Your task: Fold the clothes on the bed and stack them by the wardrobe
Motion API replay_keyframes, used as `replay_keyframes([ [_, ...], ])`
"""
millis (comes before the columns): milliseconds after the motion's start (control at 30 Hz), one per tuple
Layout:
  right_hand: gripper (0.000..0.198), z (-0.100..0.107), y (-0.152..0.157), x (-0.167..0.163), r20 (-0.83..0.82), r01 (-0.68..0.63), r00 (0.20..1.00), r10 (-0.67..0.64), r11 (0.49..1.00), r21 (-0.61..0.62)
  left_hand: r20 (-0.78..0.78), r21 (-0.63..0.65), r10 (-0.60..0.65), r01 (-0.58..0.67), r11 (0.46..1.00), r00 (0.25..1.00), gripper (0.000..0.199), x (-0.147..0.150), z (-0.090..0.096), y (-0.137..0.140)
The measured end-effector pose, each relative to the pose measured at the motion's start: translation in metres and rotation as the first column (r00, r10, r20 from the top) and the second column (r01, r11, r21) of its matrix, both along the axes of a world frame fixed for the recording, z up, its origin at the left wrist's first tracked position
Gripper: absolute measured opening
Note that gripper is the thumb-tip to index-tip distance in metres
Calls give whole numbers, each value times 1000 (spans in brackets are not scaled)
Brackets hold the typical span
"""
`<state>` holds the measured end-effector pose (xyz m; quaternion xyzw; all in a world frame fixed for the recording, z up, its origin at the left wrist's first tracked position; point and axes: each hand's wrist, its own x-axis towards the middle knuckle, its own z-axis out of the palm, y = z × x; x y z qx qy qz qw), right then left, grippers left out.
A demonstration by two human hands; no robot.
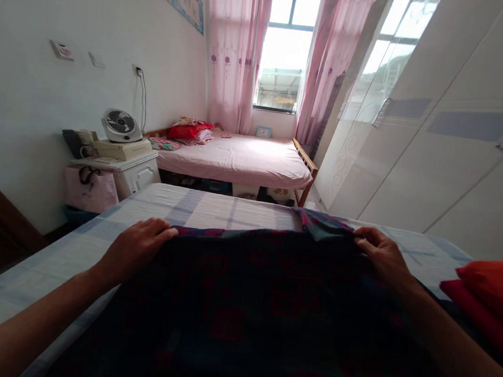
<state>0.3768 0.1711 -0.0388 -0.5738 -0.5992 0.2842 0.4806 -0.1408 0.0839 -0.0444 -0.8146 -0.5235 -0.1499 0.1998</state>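
Note:
A dark piece of cloth [239,307] with red and blue patterning is stretched between my two hands, its top edge raised above the bed. What kind of garment or cover it is, I cannot make out. My left hand [150,235] pinches the upper left part of that edge. At the upper right, my right hand [375,246] has its fingers closed on the edge, where a corner flops over and shows a greyish-green underside. Under the cloth lies a bed with a white and blue checked sheet [178,205]; much of the sheet is hidden.
Folded orange and red cloths [499,292] lie at the right. A second bed with a pink sheet [245,158] stands by the window. At left, a fan [122,125] sits on a bedside cabinet [138,173], beside a pink bag [92,188]. White wardrobes [416,158] line the right.

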Motion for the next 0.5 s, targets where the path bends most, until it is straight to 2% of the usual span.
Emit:
replay_keyframes([
  [67, 24, -11, -22, 5, 31, -36, 999, 40, 995, -96, 5, -35, -52, 52, 998, 999, 32, -2, -13, -17],
  [167, 26, -23, -40, 5, 97, -39, 994, 53, 988, -150, 19, -67, -42, 43, 997, 999, 32, -1, -24, -24],
  [267, 25, -25, -43, 4, 170, -38, 983, 62, 989, -141, 14, -107, -26, 27, 994, 1000, 33, 2, -23, -25],
  [400, 24, -21, -31, 12, 368, -143, 909, 198, 975, -171, 41, -275, -91, 99, 956, 995, 30, 4, -11, -34],
  [433, 27, -20, -25, 14, 411, -113, 893, 184, 975, -192, 88, -306, -57, 81, 949, 995, 28, 4, -8, -36],
  [500, 35, -14, -10, 14, 485, 13, 870, 87, 980, -200, 203, -315, 140, -71, 947, 969, 29, 4, -2, -35],
])
